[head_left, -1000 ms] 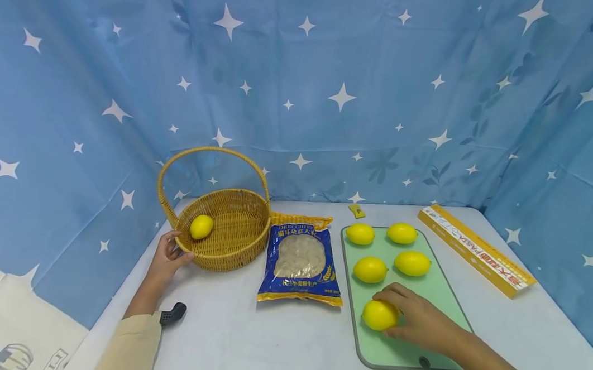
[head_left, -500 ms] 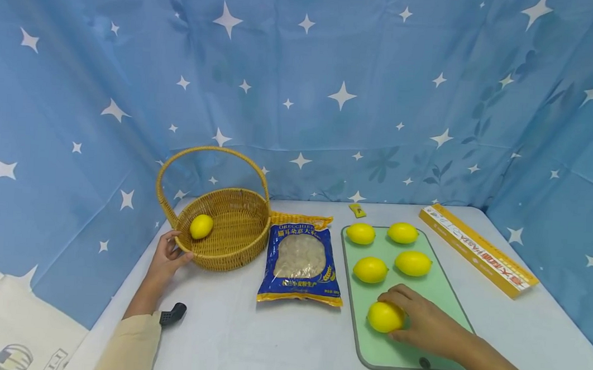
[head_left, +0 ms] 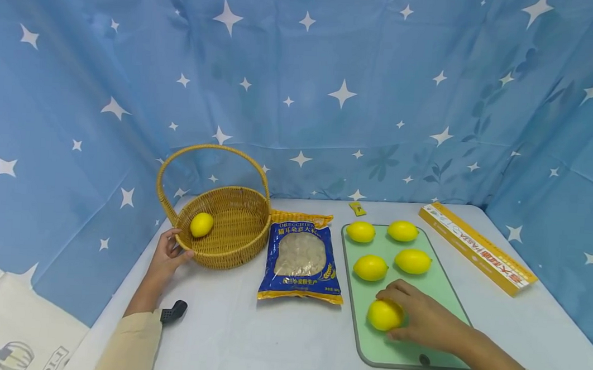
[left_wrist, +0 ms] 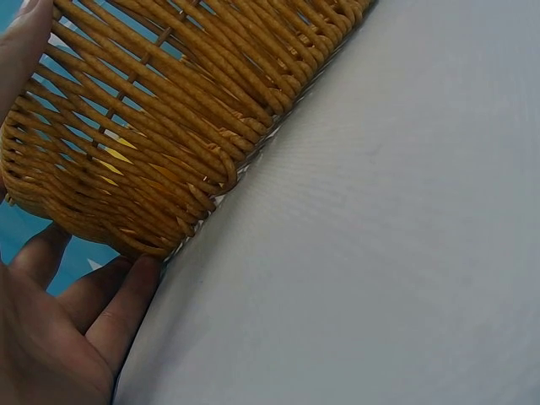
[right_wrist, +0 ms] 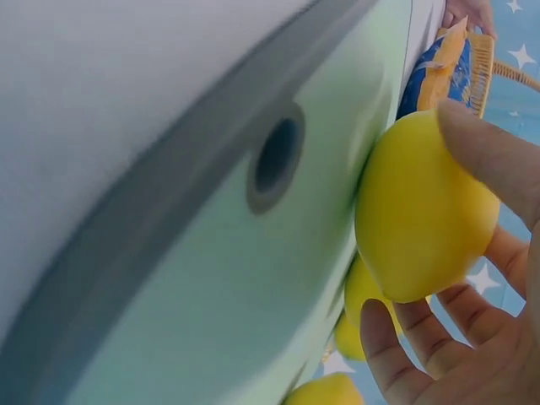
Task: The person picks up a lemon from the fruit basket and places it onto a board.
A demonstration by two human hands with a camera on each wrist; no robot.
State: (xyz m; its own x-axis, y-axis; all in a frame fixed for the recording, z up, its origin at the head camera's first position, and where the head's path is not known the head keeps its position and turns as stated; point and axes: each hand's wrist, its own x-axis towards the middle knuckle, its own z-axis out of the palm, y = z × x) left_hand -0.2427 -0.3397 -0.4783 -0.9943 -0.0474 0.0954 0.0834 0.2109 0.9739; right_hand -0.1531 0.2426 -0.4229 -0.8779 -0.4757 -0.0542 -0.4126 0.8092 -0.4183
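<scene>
On the left, a wicker basket (head_left: 232, 257) with a tall arched handle holds one lemon (head_left: 201, 225). My left hand (head_left: 164, 259) grips the near left side of this basket, thumb in front and fingers behind; the left wrist view has fingertips (left_wrist: 139, 274) at the basket's lower edge. My right hand (head_left: 422, 317) holds another lemon (head_left: 385, 315) between thumb and curled fingers, low over the near part of a green cutting board (head_left: 418, 353). In the right wrist view that lemon (right_wrist: 422, 211) appears to touch the board. Several more lemons (head_left: 370, 267) lie farther up the board.
Between basket and board lies a blue bag of pasta (head_left: 300, 258). A long yellow pasta box (head_left: 476, 247) rests at the right, and a small yellow packet (head_left: 358, 209) at the back. Behind the white table (head_left: 268, 340) hangs a blue starry curtain (head_left: 302, 68).
My right hand and its lemon have shifted slightly to the right on the board since one second ago. The left hand and the basket have stayed in place.
</scene>
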